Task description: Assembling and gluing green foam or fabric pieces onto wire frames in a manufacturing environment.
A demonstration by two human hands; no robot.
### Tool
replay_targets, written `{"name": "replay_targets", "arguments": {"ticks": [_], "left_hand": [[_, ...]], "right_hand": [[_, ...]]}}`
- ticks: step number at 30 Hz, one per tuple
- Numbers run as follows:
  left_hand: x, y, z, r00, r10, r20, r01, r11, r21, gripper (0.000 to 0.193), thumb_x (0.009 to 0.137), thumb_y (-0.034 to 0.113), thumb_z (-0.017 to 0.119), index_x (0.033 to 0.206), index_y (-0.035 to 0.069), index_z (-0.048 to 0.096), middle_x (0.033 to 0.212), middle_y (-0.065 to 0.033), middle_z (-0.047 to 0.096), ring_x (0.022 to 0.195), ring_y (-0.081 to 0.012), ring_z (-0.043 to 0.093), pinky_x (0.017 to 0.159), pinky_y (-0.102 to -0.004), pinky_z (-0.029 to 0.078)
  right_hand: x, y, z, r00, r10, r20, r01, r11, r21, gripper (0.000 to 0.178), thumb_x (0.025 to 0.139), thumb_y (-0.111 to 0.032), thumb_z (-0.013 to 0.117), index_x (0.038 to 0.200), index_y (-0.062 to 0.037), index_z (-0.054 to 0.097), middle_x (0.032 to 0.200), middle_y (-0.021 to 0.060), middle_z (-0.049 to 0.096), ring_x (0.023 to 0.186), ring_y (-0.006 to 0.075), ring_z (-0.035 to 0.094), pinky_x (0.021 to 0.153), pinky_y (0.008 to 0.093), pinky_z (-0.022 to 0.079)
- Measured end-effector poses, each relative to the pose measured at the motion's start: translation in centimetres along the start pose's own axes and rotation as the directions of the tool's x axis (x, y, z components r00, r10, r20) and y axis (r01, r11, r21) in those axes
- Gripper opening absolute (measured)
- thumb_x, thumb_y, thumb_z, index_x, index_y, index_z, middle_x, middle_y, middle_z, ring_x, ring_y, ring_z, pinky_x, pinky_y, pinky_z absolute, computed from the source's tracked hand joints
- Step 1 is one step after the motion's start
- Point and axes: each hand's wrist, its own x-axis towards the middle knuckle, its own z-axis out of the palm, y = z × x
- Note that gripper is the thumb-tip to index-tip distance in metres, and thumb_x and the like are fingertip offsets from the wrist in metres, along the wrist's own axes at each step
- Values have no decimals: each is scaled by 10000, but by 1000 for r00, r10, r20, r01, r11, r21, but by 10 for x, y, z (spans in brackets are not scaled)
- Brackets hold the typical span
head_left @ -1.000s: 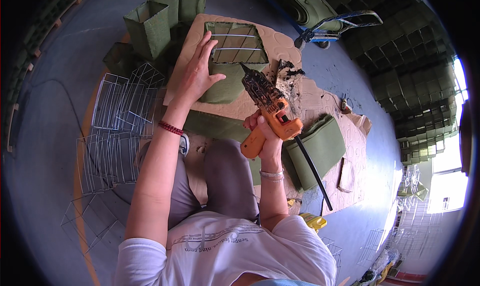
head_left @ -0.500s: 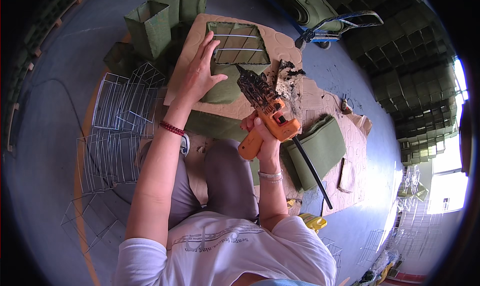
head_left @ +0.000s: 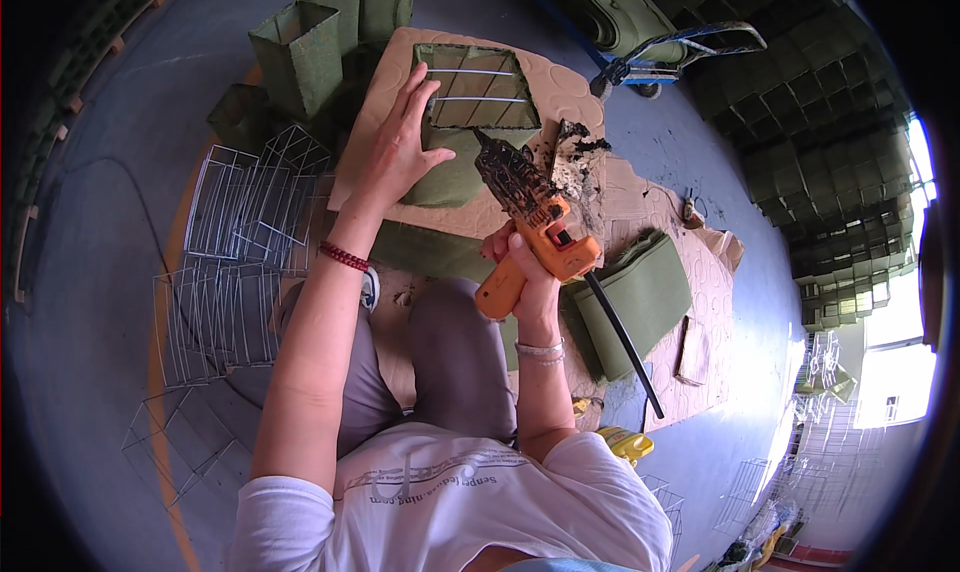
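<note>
A green felt box (head_left: 450, 177) with wire bars across its top stands on cardboard in front of me. My left hand (head_left: 400, 147) holds it at the left corner, fingers bent at the rim and thumb apart against the near wall. In my right hand (head_left: 535, 277) is an orange glue gun (head_left: 550, 242), gripped by its handle. Dark residue coats its front half, and its nozzle meets the box's near rim. A black glue stick (head_left: 625, 347) sticks out of the gun's back end.
Wire frames (head_left: 235, 212) are stacked to my left. Taller green felt boxes (head_left: 300, 62) stand at the far left. Folded green felt (head_left: 640, 302) lies on the cardboard (head_left: 710, 342) to my right. A blue trolley (head_left: 680, 52) carries felt, with stacked green boxes (head_left: 790, 142) beyond.
</note>
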Motion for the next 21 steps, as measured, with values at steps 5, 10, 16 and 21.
{"name": "replay_targets", "arguments": {"ticks": [5, 10, 16, 21], "left_hand": [[1, 2, 0, 1000, -13, 9, 13, 1000, -8, 856, 641, 83, 835, 1369, 69, 385, 1520, -102, 305, 1382, -306, 334, 1132, -393, 349], [1, -2, 1, 1000, -21, 8, 21, 1000, -17, 850, 635, 66, 835, 1360, 63, 392, 1519, -108, 305, 1382, -313, 333, 1135, -396, 347], [0, -3, 0, 1000, -2, 1, 2, 1000, -6, 865, 626, 69, 840, 1364, 60, 389, 1520, -111, 305, 1381, -315, 333, 1136, -397, 346], [0, -2, 0, 1000, -4, 7, 4, 1000, -3, 866, 628, 70, 838, 1367, 60, 386, 1522, -110, 301, 1382, -316, 332, 1135, -397, 346]], "right_hand": [[0, 0, 4, 1000, -2, 15, 2, 1000, -4, 201, 887, -154, 622, 1004, -17, 532, 815, 64, 514, 783, 209, 512, 746, 367, 434], [1, -1, 12, 1000, -2, 2, 2, 999, 53, 168, 893, -135, 625, 982, -21, 541, 805, 39, 521, 766, 168, 532, 714, 320, 449], [2, 1, -7, 1000, -9, -18, 10, 1000, 16, 193, 898, -150, 607, 1014, -18, 526, 819, 61, 507, 785, 208, 506, 751, 374, 433], [3, -2, -9, 999, -25, -48, 26, 999, 37, 188, 899, -152, 607, 1007, -20, 529, 817, 60, 507, 783, 208, 504, 745, 370, 424]]}}
